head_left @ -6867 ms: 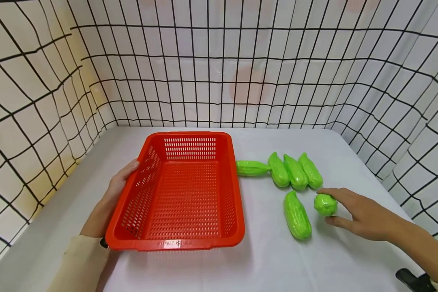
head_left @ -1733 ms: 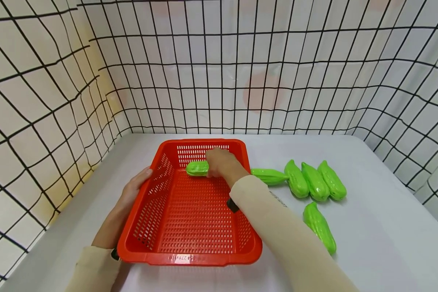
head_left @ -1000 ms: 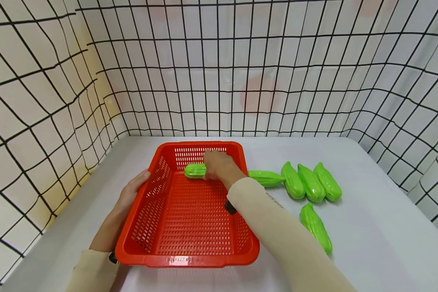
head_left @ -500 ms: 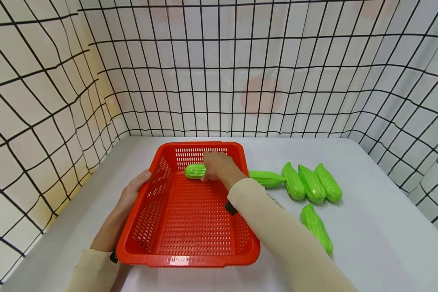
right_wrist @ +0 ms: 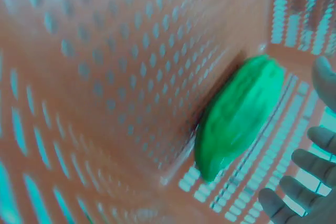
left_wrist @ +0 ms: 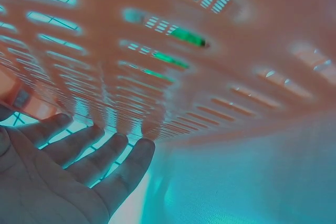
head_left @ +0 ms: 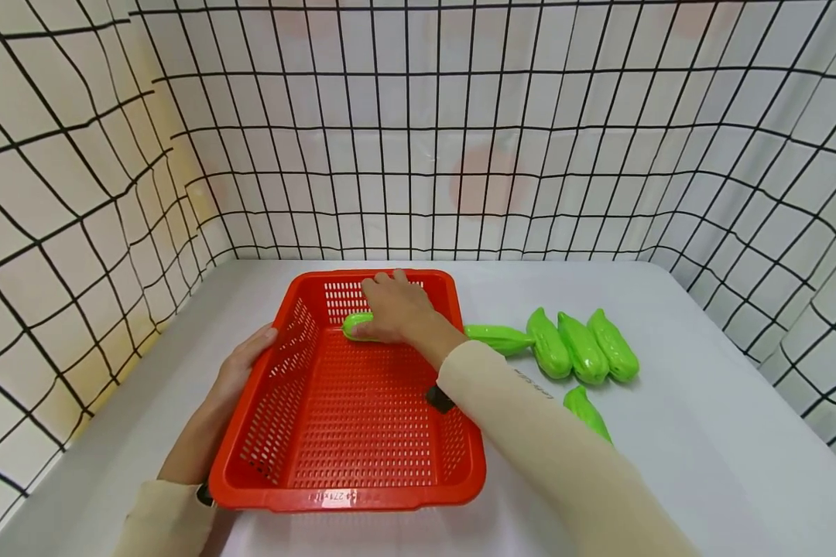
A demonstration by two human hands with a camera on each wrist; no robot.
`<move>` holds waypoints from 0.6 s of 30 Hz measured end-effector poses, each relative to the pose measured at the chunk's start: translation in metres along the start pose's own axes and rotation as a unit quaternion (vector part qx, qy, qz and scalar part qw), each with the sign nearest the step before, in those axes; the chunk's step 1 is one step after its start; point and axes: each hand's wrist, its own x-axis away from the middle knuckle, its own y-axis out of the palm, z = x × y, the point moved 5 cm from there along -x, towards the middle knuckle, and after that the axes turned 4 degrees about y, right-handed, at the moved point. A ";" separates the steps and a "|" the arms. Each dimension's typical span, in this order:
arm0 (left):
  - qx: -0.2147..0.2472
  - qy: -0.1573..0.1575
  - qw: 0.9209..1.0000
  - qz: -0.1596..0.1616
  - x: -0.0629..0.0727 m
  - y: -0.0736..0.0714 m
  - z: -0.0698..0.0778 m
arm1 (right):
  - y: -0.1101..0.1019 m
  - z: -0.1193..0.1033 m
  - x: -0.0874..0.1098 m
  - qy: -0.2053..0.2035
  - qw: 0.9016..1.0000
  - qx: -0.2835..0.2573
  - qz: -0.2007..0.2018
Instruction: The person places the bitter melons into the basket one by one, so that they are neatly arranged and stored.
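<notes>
In the head view a red plastic basket [head_left: 358,418] with slotted walls stands on the table. My left hand [head_left: 240,371] rests against its left side; in the left wrist view the straight fingers [left_wrist: 123,174] touch the slotted wall. A glossy green ridged gourd [right_wrist: 239,114] lies inside the basket on its floor along the far wall. My right hand [head_left: 393,309] is over this gourd and hides much of it in the head view. In the right wrist view the fingers [right_wrist: 312,166] are spread and apart from the gourd.
Right of the basket one green gourd [head_left: 498,338] lies sideways near its wall, beside a row of three gourds [head_left: 581,348]. Another gourd [head_left: 587,414] lies nearer, partly behind the right sleeve [head_left: 529,433]. A black grid-patterned white screen [head_left: 432,155] encloses the back and sides.
My right hand carried a gourd from the right of the table into the basket's far end. Since half a second ago its fingers have let go and lifted. The left hand has stayed at the basket.
</notes>
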 end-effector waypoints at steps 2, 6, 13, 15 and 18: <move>0.005 0.001 1.000 -0.002 0.000 0.001 0.000 | -0.004 -0.004 0.005 -0.011 1.000 0.001 0.004; 0.009 0.006 1.000 -0.003 0.000 0.000 0.000 | -0.013 -0.016 0.013 -0.043 0.999 -0.001 0.016; 0.002 0.009 1.000 0.006 -0.001 -0.002 0.002 | -0.033 -0.043 0.034 -0.108 0.993 -0.003 0.043; 0.007 0.013 1.000 -0.002 -0.002 -0.002 0.002 | -0.038 -0.051 0.042 -0.129 0.990 -0.008 0.054; 0.020 0.017 0.999 -0.021 -0.002 -0.001 0.002 | -0.045 -0.060 0.056 -0.157 0.985 -0.013 0.066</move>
